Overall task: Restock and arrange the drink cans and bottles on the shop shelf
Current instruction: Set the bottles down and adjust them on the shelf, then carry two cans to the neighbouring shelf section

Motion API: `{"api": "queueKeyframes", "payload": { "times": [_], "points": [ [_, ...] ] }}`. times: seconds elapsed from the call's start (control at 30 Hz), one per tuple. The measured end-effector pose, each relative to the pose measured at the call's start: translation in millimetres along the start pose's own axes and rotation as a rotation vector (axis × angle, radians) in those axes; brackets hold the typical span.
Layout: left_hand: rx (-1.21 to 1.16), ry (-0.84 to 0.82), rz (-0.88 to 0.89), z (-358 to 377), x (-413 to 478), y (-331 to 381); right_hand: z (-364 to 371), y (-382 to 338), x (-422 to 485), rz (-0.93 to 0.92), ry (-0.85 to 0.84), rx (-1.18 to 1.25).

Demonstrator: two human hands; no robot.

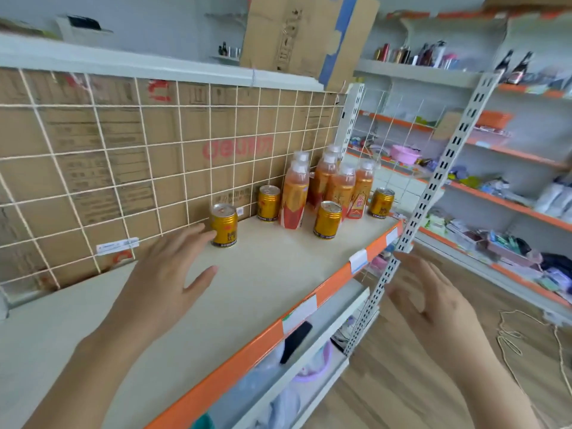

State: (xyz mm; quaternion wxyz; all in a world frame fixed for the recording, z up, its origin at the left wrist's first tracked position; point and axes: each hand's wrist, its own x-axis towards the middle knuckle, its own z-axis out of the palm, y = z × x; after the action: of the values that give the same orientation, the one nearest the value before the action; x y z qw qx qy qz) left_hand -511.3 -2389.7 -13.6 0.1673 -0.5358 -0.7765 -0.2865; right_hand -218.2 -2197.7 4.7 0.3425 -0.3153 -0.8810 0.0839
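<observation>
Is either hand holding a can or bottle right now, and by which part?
Nothing is held. The left hand is open, reaching toward the nearest gold can; the right hand is open in front of the shelf.

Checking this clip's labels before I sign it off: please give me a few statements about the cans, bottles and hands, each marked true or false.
1. Four gold cans stand upright on the shelf. True.
2. The left hand grips the nearest can. False: its fingers are straight, with the fingertips at the can's side and not curled round it.
3. The right hand holds a bottle. False: it is open and empty, out past the shelf's front edge.
4. The orange bottles stand grouped at the shelf's far end. True.
</observation>
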Motion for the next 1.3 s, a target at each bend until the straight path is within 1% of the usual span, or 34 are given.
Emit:
{"api": "queueKeyframes", "payload": {
  "times": [0.2, 0.37, 0.43, 0.5, 0.6, 0.7, 0.77, 0.8, 0.87, 0.93, 1.0, 1.07, 1.13, 1.2, 1.27, 1.3],
  "points": [
    [-0.018, -0.082, 0.019, 49, 37, -12, 30, 35, 29, 0.072, -0.056, 0.009],
    [-0.006, -0.089, -0.077, 80, 64, -24, 67, 70, 68, 0.135, -0.112, 0.038],
    [-0.003, -0.108, -0.123, 94, 74, -31, 86, 85, 92, 0.124, -0.137, 0.066],
    [-0.009, -0.091, -0.192, 107, 85, -38, 107, 98, 118, 0.108, -0.177, 0.095],
    [-0.066, -0.036, -0.37, 129, 105, -43, 138, 118, 159, 0.022, -0.193, 0.124],
    [-0.258, 0.022, -0.632, 153, 121, -51, 165, 136, 195, -0.024, -0.206, 0.136],
    [-0.423, 0.148, -0.774, 171, 127, -61, 180, 147, 212, -0.069, -0.204, 0.161],
    [-0.468, 0.222, -0.832, 180, 129, -64, 187, 151, 218, -0.105, -0.213, 0.166],
    [-0.505, 0.335, -0.929, 190, 137, -57, 199, 156, 226, -0.157, -0.238, 0.153],
    [-0.469, 0.424, -0.985, 201, 143, -51, 208, 159, 227, -0.191, -0.245, 0.153],
    [-0.454, 0.489, -1.015, 210, 146, -52, 214, 162, 227, -0.192, -0.228, 0.188],
    [-0.483, 0.51, -1.033, 211, 147, -53, 220, 165, 228, -0.178, -0.222, 0.253],
    [-0.499, 0.49, -1.036, 209, 145, -54, 224, 163, 229, -0.166, -0.232, 0.354],
    [-0.508, 0.464, -1.031, 207, 139, -49, 227, 158, 227, -0.208, -0.247, 0.422],
    [-0.536, 0.416, -1.013, 203, 132, -40, 227, 151, 223, -0.211, -0.318, 0.509],
    [-0.558, 0.385, -1.007, 201, 127, -36, 227, 147, 220, -0.168, -0.394, 0.59]
  ]
}}
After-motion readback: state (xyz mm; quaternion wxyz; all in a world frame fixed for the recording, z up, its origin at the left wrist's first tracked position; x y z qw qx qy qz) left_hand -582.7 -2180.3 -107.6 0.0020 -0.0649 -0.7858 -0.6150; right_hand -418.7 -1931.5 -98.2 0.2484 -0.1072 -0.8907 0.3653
